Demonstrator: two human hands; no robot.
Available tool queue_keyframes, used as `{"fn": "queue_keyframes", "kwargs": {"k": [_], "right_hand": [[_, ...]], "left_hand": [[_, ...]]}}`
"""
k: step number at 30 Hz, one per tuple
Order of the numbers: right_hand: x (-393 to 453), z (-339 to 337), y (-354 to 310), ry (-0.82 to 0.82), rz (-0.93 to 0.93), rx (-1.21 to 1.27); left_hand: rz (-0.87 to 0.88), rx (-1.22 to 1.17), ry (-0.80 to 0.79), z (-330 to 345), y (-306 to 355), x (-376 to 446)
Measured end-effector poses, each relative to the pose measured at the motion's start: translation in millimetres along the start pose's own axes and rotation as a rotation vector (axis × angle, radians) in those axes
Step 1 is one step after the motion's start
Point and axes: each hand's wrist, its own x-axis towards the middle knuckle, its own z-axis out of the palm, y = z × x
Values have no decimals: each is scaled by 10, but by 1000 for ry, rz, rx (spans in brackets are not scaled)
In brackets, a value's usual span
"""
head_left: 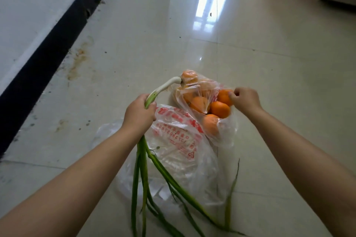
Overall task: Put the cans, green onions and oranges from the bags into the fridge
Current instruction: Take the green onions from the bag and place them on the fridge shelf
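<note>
Where floor (pixel 269 63) opens, bagged oranges (pixel 220 109).

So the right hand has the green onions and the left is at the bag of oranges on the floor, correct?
Not quite: the hands are swapped. In the head view the left hand holds the green onions in its grip, and the right hand pinches the rim of the bag of oranges. The bag does sit on the floor.

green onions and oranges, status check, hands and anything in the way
Left hand grips green onions, clear of the bags. Right hand pinches the orange bag rim; oranges inside. No fridge or cans in view.
</note>
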Motion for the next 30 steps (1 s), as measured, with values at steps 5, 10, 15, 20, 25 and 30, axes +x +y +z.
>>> {"fn": "queue_keyframes", "kwargs": {"k": [5, 10, 15, 20, 25, 30], "right_hand": [[163, 305, -35, -412, -256, -289], [150, 372, 6, -475, -386, -637], [89, 423, 272, -339, -382, -526], [-136, -98, 318, -100, -119, 196], [-668, -1020, 41, -98, -28, 510], [-1198, -2418, -160, -106, 87, 754]], "left_hand": [[-16, -16, -20, 49, 12, -23], [-27, -26, -47, 28, 18, -14], [-55, -49, -73, 27, 11, 15], [-132, -94, -83, 12, 293, -73], [-176, -86, -143, -128, 1140, -454], [-146, -123, -227, -359, 2451, -947]]}}
